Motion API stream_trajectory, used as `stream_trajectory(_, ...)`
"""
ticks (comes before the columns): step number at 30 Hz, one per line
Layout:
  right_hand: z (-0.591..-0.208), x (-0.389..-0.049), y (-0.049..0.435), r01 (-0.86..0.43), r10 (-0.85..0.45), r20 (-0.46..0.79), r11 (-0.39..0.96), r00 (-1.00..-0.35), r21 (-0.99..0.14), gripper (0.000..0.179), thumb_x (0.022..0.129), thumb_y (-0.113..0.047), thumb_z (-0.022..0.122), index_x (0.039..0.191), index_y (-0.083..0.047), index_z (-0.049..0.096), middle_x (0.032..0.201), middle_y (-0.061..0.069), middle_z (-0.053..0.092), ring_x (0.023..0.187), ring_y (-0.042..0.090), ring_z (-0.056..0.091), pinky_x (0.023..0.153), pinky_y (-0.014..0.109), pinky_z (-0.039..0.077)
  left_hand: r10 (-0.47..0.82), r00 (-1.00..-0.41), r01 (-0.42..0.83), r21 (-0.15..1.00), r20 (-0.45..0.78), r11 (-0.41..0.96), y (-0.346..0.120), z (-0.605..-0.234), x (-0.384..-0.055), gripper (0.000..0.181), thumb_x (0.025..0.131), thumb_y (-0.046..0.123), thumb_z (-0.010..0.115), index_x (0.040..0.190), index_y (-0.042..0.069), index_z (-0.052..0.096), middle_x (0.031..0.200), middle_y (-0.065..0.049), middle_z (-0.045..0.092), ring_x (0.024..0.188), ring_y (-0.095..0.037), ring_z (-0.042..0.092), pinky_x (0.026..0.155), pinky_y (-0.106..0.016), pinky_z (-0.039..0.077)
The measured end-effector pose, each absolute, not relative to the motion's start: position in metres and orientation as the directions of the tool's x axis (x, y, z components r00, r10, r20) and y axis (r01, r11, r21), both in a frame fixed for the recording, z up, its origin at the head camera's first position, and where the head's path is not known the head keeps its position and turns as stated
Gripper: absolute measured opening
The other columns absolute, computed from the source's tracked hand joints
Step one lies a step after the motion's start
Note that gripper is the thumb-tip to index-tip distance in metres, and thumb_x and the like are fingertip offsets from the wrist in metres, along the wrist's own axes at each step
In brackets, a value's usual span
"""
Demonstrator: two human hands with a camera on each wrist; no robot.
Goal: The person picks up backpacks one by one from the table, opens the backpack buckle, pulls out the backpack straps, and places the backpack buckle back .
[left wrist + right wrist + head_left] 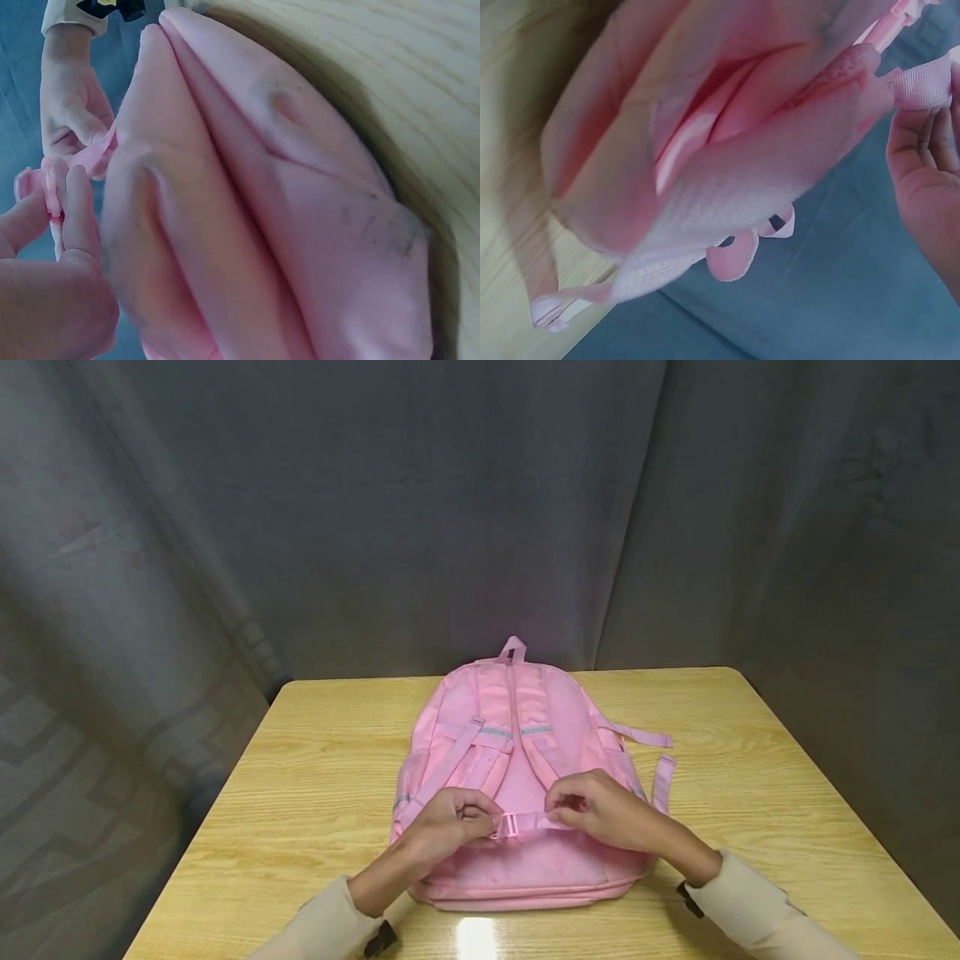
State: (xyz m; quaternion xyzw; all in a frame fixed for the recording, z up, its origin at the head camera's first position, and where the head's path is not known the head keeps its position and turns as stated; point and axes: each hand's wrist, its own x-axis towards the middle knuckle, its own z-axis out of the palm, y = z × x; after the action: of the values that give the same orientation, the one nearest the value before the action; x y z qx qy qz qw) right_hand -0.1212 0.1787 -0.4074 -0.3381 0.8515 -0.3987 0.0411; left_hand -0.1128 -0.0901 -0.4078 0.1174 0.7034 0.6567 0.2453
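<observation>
A pink backpack (525, 872) lies on the table with its shoulder straps facing up and its top handle away from me. Across its lower part runs a pink webbing strap (531, 822) with a pink plastic buckle (512, 825). My left hand (446, 823) pinches the buckle's left end between thumb and fingers, which the left wrist view shows close up at the buckle (52, 186). Just right of it, my right hand (606, 810) pinches the strap; in the right wrist view the webbing (924, 85) comes out of its fingers (911, 139).
The wooden table (300, 777) reaches out on both sides of the backpack. Loose strap ends (663, 783) lie off the backpack's right side. Dark grey curtains (420, 510) hang behind the table and along its sides.
</observation>
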Motion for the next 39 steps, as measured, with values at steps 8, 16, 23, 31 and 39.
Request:
stream_trajectory(8, -0.408, -0.121, 0.183, -0.534, -0.589, 0.208, 0.457, -0.781, -0.712, 0.016, 0.088, -0.005, 0.072, 0.083, -0.019, 0.068, 0.076, -0.011, 0.066, 0.072, -0.001, 0.056, 0.067, 0.022, 0.054, 0.518, -0.836, -0.160, 0.983, -0.182, 0.086, -0.095, -0.405, -0.113, 0.021, 0.087, 0.000, 0.066, 0.105, -0.012, 0.065, 0.082, -0.001, 0.070, 0.076, -0.011, 0.066, 0.073, -0.022, 0.059)
stream_trajectory(16, -0.408, -0.121, 0.184, -0.542, -0.589, 0.204, 0.480, -0.782, -0.690, 0.016, 0.089, -0.005, 0.071, 0.083, -0.020, 0.067, 0.076, -0.011, 0.064, 0.071, -0.001, 0.055, 0.065, 0.021, 0.053, 0.528, -0.829, -0.177, 0.982, -0.183, 0.062, -0.096, -0.404, -0.112, 0.022, 0.088, 0.000, 0.067, 0.106, -0.012, 0.064, 0.082, -0.001, 0.069, 0.076, -0.012, 0.066, 0.076, -0.027, 0.060)
stream_trajectory(23, -0.409, -0.120, 0.184, -0.551, -0.580, 0.209, 0.510, -0.787, -0.660, 0.019, 0.089, -0.004, 0.070, 0.082, -0.021, 0.065, 0.074, -0.011, 0.061, 0.069, -0.001, 0.051, 0.063, 0.020, 0.050, 0.538, -0.820, -0.203, 0.978, -0.196, 0.047, -0.098, -0.404, -0.112, 0.022, 0.089, 0.000, 0.068, 0.106, -0.013, 0.063, 0.082, -0.003, 0.070, 0.077, -0.013, 0.067, 0.080, -0.035, 0.061)
stream_trajectory(31, -0.405, -0.122, 0.181, -0.557, -0.523, 0.244, 0.603, -0.817, -0.571, 0.019, 0.088, -0.007, 0.073, 0.080, -0.022, 0.064, 0.073, -0.017, 0.059, 0.068, -0.002, 0.050, 0.064, 0.020, 0.049, 0.497, -0.831, -0.245, 0.967, -0.250, 0.077, -0.098, -0.405, -0.123, 0.024, 0.087, 0.000, 0.070, 0.109, -0.010, 0.066, 0.087, -0.009, 0.074, 0.077, -0.014, 0.070, 0.068, -0.022, 0.059)
stream_trajectory(39, -0.402, -0.125, 0.174, -0.529, -0.453, 0.273, 0.714, -0.849, -0.459, 0.021, 0.087, -0.004, 0.070, 0.078, -0.022, 0.065, 0.073, -0.016, 0.059, 0.068, 0.001, 0.051, 0.065, 0.021, 0.048, 0.457, -0.876, -0.066, 0.978, -0.150, 0.196, -0.095, -0.406, -0.135, 0.022, 0.081, 0.001, 0.067, 0.102, -0.005, 0.069, 0.082, -0.006, 0.071, 0.064, -0.006, 0.057, 0.053, -0.016, 0.047)
